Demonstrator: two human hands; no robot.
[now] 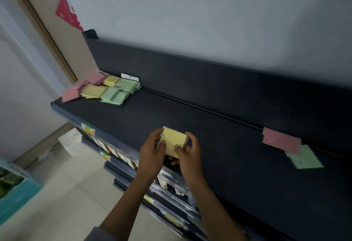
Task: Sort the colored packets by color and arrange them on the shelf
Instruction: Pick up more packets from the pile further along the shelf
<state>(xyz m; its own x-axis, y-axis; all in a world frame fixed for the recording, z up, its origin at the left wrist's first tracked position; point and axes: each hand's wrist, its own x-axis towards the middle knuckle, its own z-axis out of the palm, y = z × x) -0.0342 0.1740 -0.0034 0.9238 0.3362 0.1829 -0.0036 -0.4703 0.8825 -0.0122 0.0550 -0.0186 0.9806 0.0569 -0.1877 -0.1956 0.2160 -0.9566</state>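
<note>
A yellow packet [173,141] is held over the front part of the dark shelf [219,145]. My left hand [152,151] grips its left edge and my right hand [187,151] grips its right edge, thumbs on top. At the shelf's far left lies a mixed heap: pink packets [80,88], yellow packets [95,90] and green packets [118,92]. On the right of the shelf a pink packet [281,140] lies partly over a green packet [304,157].
The shelf's dark back panel [209,80] rises against a white wall. Lower shelves with price tags [106,156] sit below the front edge. A white box [69,139] stands on the tiled floor at left, and a teal box [13,193] lies further left.
</note>
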